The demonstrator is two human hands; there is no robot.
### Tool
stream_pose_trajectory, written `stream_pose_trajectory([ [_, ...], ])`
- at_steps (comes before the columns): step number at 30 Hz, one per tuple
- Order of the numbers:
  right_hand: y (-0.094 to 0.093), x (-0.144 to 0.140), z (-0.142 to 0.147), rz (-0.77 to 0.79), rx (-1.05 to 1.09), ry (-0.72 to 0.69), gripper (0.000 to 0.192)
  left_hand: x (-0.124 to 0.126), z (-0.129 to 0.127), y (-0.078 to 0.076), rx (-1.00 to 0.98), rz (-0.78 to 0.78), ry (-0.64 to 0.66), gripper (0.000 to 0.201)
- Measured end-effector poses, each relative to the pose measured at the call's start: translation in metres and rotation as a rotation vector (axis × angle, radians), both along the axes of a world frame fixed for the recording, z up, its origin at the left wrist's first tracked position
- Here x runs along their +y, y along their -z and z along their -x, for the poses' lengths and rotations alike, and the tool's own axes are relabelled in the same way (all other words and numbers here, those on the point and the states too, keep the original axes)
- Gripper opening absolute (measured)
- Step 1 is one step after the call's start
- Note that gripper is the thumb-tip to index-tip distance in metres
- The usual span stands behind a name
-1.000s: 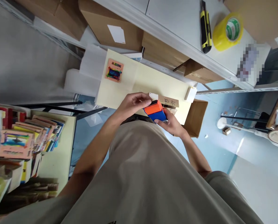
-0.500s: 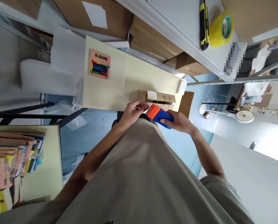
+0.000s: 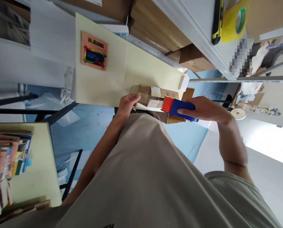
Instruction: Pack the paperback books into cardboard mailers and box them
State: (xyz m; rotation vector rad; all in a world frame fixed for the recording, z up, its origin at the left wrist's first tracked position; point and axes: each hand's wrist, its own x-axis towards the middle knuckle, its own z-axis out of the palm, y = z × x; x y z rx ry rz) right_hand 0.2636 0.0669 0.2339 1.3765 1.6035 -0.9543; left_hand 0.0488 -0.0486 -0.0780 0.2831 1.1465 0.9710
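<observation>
Stretching across the middle of the view, a pale yellow table point(image 3: 108, 82) carries a small cardboard box point(image 3: 155, 95) at its near edge. At ten o'clock from the box lies an orange picture book point(image 3: 93, 54). Up at one o'clock, a grey shelf point(image 3: 198, 22) holds a yellow tape roll point(image 3: 235, 20) beside a yellow-black knife point(image 3: 217, 20). The right hand point(image 3: 205, 109) grips a blue and red tape dispenser point(image 3: 177, 108), its red end touching the box. The left hand point(image 3: 127, 104), fingers curled, presses the box's left end.
</observation>
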Motion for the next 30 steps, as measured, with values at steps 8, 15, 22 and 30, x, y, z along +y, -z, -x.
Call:
stream_pose_trajectory([
  [8,0.022,0.006,0.029,-0.066,-0.118,-0.113,0.073,0.006,-0.024,0.032,-0.086,0.085,-0.028,0.042],
  [15,0.036,0.009,0.05,-0.074,-0.19,-0.204,0.069,0.006,-0.041,0.053,-0.051,0.11,-0.003,0.04],
  [22,0.04,0.008,0.065,-0.079,-0.234,-0.233,0.066,0.012,-0.057,0.058,0.052,0.089,0.014,0.039],
  [30,0.042,0.004,0.065,-0.132,-0.281,-0.232,0.064,0.01,-0.073,0.064,0.213,0.047,-0.013,0.022],
])
